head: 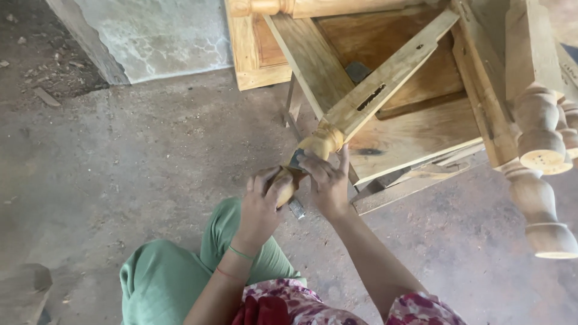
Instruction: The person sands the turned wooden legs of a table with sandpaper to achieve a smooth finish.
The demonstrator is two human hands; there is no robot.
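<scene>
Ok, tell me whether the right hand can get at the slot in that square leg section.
Probably yes. The right hand rests on the turned leg just below the slot, and that face of the leg is open, with nothing lying across it.

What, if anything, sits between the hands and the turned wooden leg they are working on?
Nothing blocks the left hand; it wraps the rounded end of the pale turned wooden leg directly. Under the right hand fingers lies a small dark grey sheet, seemingly sandpaper, pressed against the leg.
</scene>
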